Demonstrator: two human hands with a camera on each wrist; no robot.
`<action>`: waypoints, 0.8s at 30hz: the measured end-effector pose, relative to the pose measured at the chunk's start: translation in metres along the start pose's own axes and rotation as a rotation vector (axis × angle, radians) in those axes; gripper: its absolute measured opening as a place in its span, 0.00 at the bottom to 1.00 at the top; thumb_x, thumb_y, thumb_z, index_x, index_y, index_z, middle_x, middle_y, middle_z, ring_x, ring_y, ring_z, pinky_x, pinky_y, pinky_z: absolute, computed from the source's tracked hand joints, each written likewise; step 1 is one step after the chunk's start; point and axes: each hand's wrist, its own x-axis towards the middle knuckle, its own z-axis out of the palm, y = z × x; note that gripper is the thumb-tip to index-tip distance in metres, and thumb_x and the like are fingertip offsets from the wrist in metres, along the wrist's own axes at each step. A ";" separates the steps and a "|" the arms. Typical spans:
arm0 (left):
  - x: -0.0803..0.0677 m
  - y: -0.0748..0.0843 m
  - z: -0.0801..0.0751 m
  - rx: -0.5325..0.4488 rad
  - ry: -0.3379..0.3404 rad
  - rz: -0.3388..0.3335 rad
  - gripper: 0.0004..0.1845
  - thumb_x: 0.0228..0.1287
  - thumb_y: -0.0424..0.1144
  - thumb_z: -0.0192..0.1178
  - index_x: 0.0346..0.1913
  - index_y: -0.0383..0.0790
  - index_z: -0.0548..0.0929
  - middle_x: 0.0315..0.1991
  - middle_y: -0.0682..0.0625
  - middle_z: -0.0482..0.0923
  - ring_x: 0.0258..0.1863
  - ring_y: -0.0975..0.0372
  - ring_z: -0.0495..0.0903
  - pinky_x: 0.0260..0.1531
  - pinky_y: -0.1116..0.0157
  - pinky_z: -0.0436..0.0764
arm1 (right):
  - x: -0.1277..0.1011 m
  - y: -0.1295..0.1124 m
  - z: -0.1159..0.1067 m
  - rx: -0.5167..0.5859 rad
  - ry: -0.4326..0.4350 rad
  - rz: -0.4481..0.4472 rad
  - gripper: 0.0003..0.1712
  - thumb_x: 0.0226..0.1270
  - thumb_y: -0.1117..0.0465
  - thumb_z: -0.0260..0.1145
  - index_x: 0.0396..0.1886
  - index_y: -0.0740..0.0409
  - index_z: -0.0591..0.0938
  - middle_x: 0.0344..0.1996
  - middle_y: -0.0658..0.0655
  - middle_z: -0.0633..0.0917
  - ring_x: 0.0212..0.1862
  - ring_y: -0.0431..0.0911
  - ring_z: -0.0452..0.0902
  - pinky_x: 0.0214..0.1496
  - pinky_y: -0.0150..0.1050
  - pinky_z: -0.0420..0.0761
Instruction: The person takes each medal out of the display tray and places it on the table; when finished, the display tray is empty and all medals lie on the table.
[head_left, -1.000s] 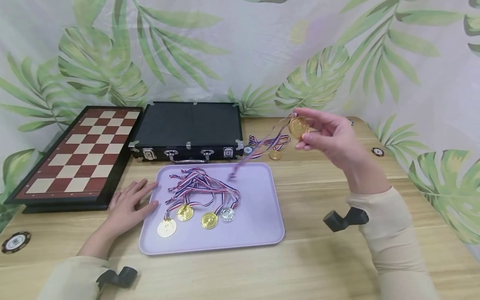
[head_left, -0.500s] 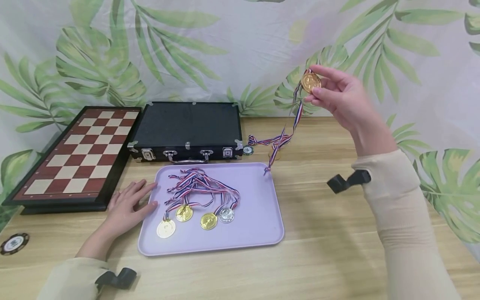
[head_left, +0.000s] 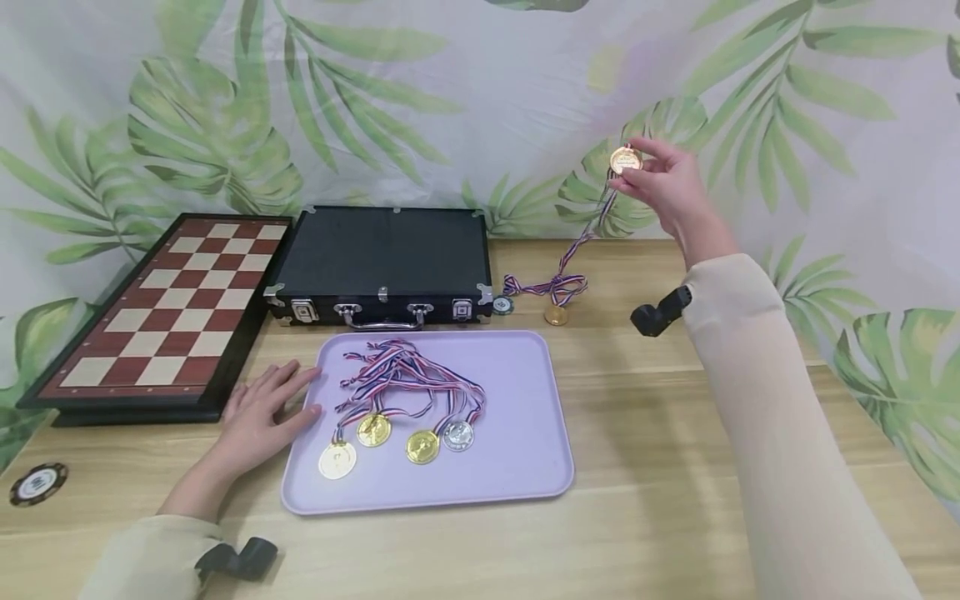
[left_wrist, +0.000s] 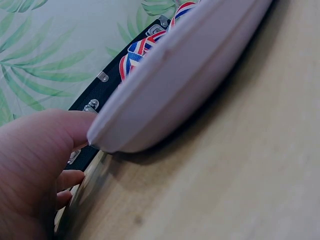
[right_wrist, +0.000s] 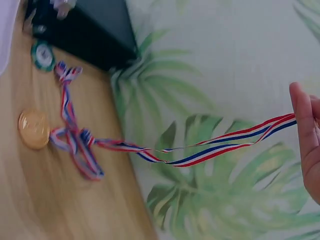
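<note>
My right hand (head_left: pixel 671 187) is raised at the back right and pinches a gold medal (head_left: pixel 626 160) between thumb and fingers. Its red, white and blue ribbon (right_wrist: pixel 220 150) trails down to the table, where its end overlaps the ribbon of another gold medal (head_left: pixel 557 315). My left hand (head_left: pixel 258 425) rests at the left edge of the lilac tray (head_left: pixel 521 417), fingers loosely extended; in the left wrist view its thumb (left_wrist: pixel 75 125) meets the rim. On the tray lie three gold medals (head_left: pixel 422 447) and a silver medal (head_left: pixel 458 435), their ribbons bunched behind them.
A black case (head_left: pixel 386 250) stands behind the tray, and a checkered board (head_left: pixel 195 292) lies left of it. A green poker chip (right_wrist: pixel 43 56) sits at the case's right corner; a black one (head_left: pixel 39 484) lies front left. A leaf-print cloth (head_left: pixel 517 108) hangs behind.
My right hand has risen and moved farther back with the medal, which now shows its other face. The ribbon has swung from over the tray to the table behind it. My left hand stays put.
</note>
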 end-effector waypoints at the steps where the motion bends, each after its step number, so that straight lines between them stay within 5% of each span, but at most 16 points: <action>1: 0.000 0.000 0.000 -0.001 0.002 0.000 0.29 0.56 0.50 0.54 0.60 0.45 0.65 0.61 0.34 0.53 0.61 0.43 0.42 0.52 0.42 0.31 | 0.003 0.005 -0.004 -0.012 0.007 0.012 0.33 0.51 0.82 0.55 0.59 0.60 0.65 0.40 0.63 0.66 0.29 0.48 0.78 0.38 0.33 0.76; 11: 0.001 0.002 -0.002 -0.001 -0.001 -0.009 0.29 0.56 0.51 0.54 0.60 0.44 0.65 0.61 0.34 0.53 0.61 0.43 0.42 0.52 0.42 0.31 | 0.003 0.073 -0.039 -0.213 -0.015 0.166 0.33 0.56 0.79 0.52 0.62 0.62 0.60 0.42 0.64 0.67 0.31 0.47 0.78 0.46 0.36 0.71; 24: 0.000 0.001 0.001 -0.001 0.002 0.003 0.29 0.56 0.51 0.54 0.60 0.45 0.65 0.61 0.35 0.53 0.61 0.43 0.42 0.52 0.43 0.30 | -0.025 0.143 -0.060 -0.297 -0.110 0.271 0.32 0.57 0.79 0.51 0.62 0.65 0.57 0.35 0.63 0.71 0.30 0.45 0.79 0.44 0.36 0.73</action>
